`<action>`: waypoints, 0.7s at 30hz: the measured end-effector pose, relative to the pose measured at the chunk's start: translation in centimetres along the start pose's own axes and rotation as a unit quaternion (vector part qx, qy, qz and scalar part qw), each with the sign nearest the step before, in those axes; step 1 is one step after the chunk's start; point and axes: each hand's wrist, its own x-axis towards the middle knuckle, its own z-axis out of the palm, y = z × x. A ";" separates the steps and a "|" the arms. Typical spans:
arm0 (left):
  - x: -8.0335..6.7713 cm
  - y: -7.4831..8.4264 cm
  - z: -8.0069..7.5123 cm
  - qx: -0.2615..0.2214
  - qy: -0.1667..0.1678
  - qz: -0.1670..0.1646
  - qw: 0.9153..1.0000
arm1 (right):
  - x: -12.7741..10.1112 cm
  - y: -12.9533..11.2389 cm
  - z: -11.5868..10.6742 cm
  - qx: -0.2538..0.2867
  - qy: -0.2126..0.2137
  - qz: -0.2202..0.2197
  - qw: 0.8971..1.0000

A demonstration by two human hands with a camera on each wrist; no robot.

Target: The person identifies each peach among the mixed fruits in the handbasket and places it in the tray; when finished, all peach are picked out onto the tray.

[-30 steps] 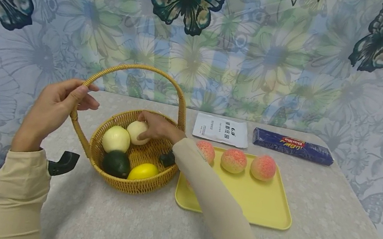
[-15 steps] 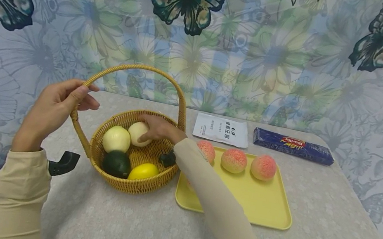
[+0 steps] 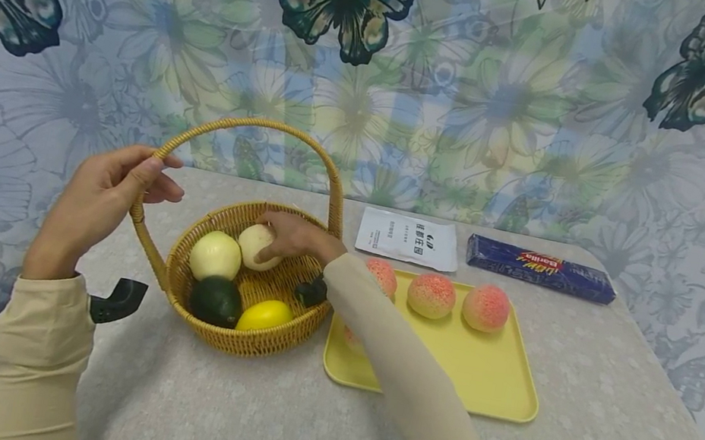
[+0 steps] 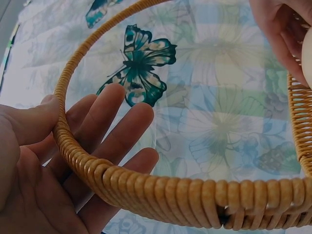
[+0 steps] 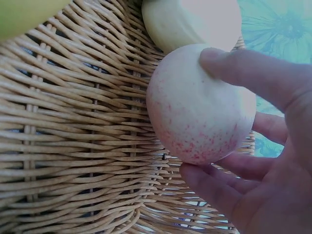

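My left hand (image 3: 104, 192) pinches the side of the arched handle (image 4: 131, 183) of a wicker basket (image 3: 276, 350) between thumb and fingers. Inside the basket, my right hand (image 3: 294, 235) grips a pale peach (image 5: 195, 107) with pink speckles, the thumb over its top and fingers round the far side. Beside that peach lies a pale yellow-green round fruit (image 3: 215, 257). A dark green avocado (image 3: 216, 301) and a yellow lemon (image 3: 266, 315) lie at the basket's near side.
Right of the basket, a yellow tray (image 3: 492, 384) bears several peaches (image 3: 431, 296), some partly hidden by my right sleeve. Behind it lie a white pouch (image 3: 408, 239) and a blue Barilla pasta pack (image 3: 540, 269). A flowered curtain (image 3: 476, 139) hangs behind the table.
My right hand and the pale peach have shifted slightly to the right inside the basket. My left hand stays on the handle.
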 end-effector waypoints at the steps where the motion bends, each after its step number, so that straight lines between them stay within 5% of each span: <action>1: 0.0 0.0 0.0 0.000 0.000 0.001 1.000 | -0.1 0.0 -0.1 0.008 0.002 0.000 1.000; 7: 0.0 0.0 0.0 0.000 0.001 0.003 1.000 | -0.7 0.0 -0.8 0.049 0.018 -0.016 0.999; 21: -0.1 0.2 0.0 -0.003 0.002 0.001 1.000 | -2.5 -0.9 -1.5 0.035 0.076 -0.058 0.995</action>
